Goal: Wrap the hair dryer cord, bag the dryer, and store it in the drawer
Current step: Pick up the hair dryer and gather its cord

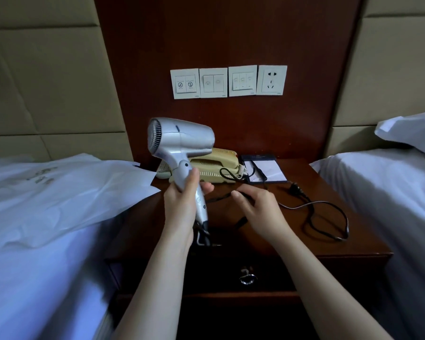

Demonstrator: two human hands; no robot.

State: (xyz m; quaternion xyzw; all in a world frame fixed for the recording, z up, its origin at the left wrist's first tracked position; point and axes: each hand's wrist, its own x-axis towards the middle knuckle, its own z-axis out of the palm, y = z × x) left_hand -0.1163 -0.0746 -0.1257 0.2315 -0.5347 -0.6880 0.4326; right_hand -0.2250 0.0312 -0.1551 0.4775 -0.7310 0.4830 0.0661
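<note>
A silver hair dryer stands upright above the dark wooden nightstand, its handle gripped by my left hand. Its black cord leaves the bottom of the handle, passes under my right hand and loops loosely over the right side of the nightstand top, ending in a plug. My right hand grips a stretch of the cord just right of the handle. A white bag lies flat on the left bed. The drawer with its metal ring pull is closed below.
A beige telephone and a dark notepad folder sit at the back of the nightstand. Wall switches and a socket are mounted above. White-sheeted beds flank the nightstand on both sides, with a pillow at right.
</note>
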